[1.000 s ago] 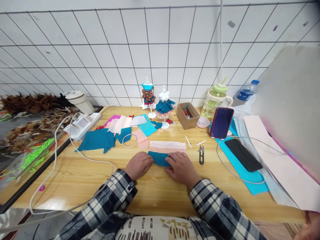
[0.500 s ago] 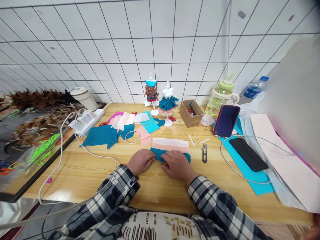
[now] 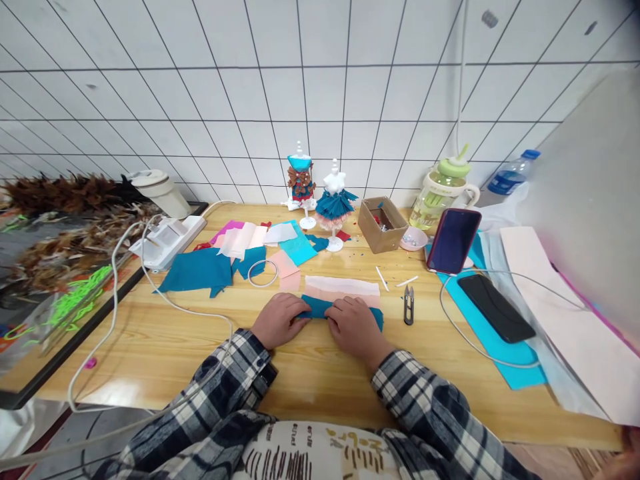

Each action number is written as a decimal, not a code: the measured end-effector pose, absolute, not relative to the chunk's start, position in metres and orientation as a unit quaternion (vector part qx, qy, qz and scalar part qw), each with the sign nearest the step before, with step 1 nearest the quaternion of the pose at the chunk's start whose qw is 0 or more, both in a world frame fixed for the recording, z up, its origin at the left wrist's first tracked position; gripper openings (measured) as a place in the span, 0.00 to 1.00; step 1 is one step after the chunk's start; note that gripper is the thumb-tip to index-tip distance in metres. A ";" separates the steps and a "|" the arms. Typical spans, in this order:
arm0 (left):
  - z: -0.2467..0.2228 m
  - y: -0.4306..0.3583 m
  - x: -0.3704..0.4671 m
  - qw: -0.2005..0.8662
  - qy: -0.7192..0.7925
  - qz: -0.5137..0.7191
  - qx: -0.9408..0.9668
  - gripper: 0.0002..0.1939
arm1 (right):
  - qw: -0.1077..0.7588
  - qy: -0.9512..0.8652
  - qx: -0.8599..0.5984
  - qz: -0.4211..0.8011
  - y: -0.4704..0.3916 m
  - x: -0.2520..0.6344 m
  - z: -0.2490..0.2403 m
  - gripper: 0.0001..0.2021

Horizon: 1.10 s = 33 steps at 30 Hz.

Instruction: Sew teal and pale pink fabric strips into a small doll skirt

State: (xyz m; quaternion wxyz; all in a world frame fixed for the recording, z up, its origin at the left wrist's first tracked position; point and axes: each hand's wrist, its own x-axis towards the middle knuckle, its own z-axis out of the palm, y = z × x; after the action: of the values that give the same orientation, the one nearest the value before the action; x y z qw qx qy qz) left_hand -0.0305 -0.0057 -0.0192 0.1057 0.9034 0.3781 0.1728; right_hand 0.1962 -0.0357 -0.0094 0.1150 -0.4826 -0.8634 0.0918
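A teal crepe paper strip (image 3: 316,307) lies crosswise on the table in front of me, partly covered by my fingers. At its left end, my left hand (image 3: 281,321) is closed, fingertips and thumb pinching the edge. My right hand (image 3: 356,328) bends over the strip right of its middle, fingers on top and thumb at the near edge. The strip's right end sticks out past that hand. Just behind it lie a pale pink strip (image 3: 343,287) and a peach layer along its near side. Small black thread snips (image 3: 409,307) rest to the right of my right hand.
Two small dress forms (image 3: 334,203) in paper outfits stand near the wall. A cardboard box (image 3: 383,225), a phone (image 3: 454,241) and a green-lidded bottle (image 3: 440,193) are to the right. Teal scraps (image 3: 195,270), a ring (image 3: 263,273) and a power strip (image 3: 170,243) with cables lie left.
The fingers of my right hand have drawn in and curled more over the strip. More teal shows between my hands, and its near edge looks turned up. The view has shifted slightly.
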 end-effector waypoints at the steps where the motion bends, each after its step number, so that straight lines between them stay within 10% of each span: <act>1: -0.019 -0.005 -0.030 0.112 0.376 0.179 0.902 0.09 | 0.119 -0.858 -0.490 0.100 -0.036 0.196 -0.008 0.09; 33: -0.023 0.004 -0.032 0.133 0.426 0.177 0.877 0.09 | 0.082 -0.774 -0.600 0.184 -0.031 0.201 -0.005 0.09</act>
State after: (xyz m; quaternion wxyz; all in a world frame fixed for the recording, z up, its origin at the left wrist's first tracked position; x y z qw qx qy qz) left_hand -0.0325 0.0045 -0.0232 0.1327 0.8775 0.4256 0.1768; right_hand 0.2012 -0.0311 -0.0053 0.0818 -0.6003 -0.7739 0.1845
